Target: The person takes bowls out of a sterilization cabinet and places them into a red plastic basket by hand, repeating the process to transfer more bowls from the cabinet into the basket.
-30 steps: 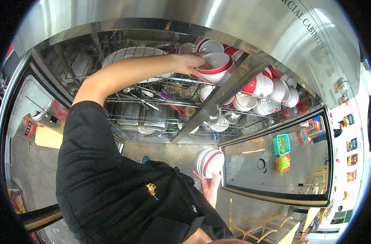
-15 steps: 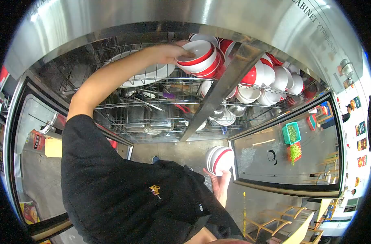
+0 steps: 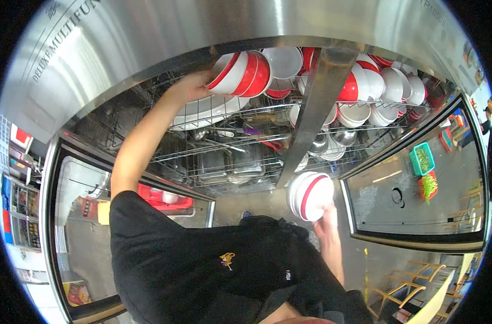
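My left hand [image 3: 195, 87] is closed on the rim of a nested stack of red and white bowls [image 3: 246, 74] at the upper shelf, tipped on its side with the openings facing left; some fingers are hidden by the bowls. Beside that stack sits a white bowl [image 3: 282, 62], with a red one [image 3: 279, 89] below it. Lower down, outside the cabinet, my right hand [image 3: 326, 222] grips a second stack, white bowls with a red band [image 3: 312, 196]. These are held bottom side up or nearly so, near the right door.
A steel post [image 3: 316, 113] divides the cabinet front. Right of it, several more bowls [image 3: 383, 86] crowd the wire rack. A large white dish [image 3: 208, 112] and metal trays [image 3: 224, 164] occupy the left side. Glass doors [image 3: 413, 189] stand open on both sides; wooden chairs [image 3: 408, 283] are behind right.
My left hand has drawn its bowl stack leftward, away from the neighbouring bowls, and tipped it further onto its side. My right hand still holds its stack. The view has shifted.
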The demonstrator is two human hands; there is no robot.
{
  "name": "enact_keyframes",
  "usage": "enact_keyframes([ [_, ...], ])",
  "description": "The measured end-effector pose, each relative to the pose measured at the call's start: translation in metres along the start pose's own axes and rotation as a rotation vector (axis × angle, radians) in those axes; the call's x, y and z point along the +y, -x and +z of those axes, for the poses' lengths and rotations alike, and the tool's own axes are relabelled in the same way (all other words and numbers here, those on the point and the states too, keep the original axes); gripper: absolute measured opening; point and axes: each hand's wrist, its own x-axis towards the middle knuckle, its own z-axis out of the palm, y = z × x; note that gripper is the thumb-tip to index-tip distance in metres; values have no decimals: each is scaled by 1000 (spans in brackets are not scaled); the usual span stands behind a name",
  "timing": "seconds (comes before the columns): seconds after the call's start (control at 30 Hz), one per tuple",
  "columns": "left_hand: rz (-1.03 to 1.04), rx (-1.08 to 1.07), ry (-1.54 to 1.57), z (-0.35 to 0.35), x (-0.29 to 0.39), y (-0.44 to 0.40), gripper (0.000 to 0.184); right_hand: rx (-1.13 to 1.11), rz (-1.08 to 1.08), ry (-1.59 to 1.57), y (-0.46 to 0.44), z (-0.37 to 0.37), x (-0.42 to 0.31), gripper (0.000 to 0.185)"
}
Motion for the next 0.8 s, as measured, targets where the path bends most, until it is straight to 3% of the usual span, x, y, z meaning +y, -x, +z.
enact_keyframes([
  [0.03, -103, 10, 240, 6, 13, 7, 51, -58, -12, 21, -1, 13, -6, 61],
  [0.07, -111, 7, 224, 13, 26, 18, 51, -115, -27, 44, -4, 23, -11, 60],
  [0.13, -57, 60, -464, 23, 44, 36, 55, -212, -53, 28, -9, 46, -16, 59],
  [0.17, -61, 61, -471, 16, 40, 35, 55, -306, -79, 29, -12, 59, -20, 58],
  [0.2, -170, 122, 17, 6, 33, 34, 54, -311, -76, 25, -15, 72, -25, 58],
  [0.23, -270, 180, 508, -3, 27, 33, 54, -460, -55, 12, -18, 87, -32, 57],
  [0.27, -271, 186, 505, -3, 30, 38, 54, -609, -33, -1, -18, 101, -38, 56],
  [0.4, -224, 225, 312, -35, 16, 39, 48, -621, -32, 22, 4, 166, -67, 56],
  [0.47, -208, 258, 195, -44, 16, 43, 45, -726, 168, 51, 13, 190, -85, 58],
  [0.57, -196, 329, 71, -27, 41, 52, 49, -730, 88, 30, 6, 207, -86, 61],
  [0.63, -164, 272, -118, -38, 38, 46, 51, -723, 74, 49, 8, 219, -90, 58],
  [0.73, -83, 354, -344, -47, 21, 28, 53, -694, 128, -4, 6, 230, -94, 45],
  [0.8, -81, 377, -385, -21, 41, 39, 54, -693, 195, -98, -4, 232, -96, 43],
])
